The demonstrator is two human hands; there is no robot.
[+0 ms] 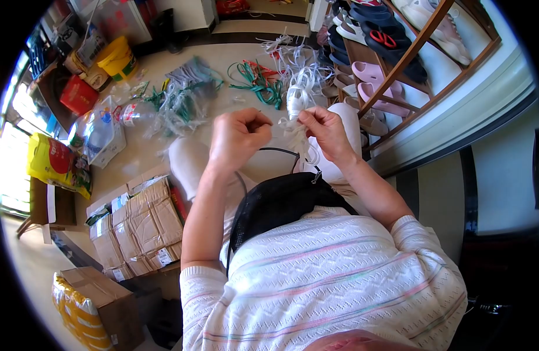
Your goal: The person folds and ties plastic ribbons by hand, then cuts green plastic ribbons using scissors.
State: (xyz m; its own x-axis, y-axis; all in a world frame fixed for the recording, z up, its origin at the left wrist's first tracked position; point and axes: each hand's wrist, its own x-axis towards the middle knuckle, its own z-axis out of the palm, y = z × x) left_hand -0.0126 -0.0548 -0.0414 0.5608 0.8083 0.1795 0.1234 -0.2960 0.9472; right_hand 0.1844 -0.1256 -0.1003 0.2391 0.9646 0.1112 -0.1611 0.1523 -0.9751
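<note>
White plastic strips (pixel 297 133) pinched at centre.
My right hand (pixel 327 131) grips them; left hand (pixel 237 140) curls closed, contents unclear; shoe rack (pixel 405 58) bounds upper right.

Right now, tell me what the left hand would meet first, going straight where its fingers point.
The left hand would likely meet the white strips in the right hand; depth is unclear.

Shoes (pixel 370 72) sit on a wooden rack (pixel 407 57), well apart from a yellow bucket (pixel 116 58).

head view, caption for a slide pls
Right hand pinching white strips, left hand close by, tangled green cords on the floor beyond
</note>
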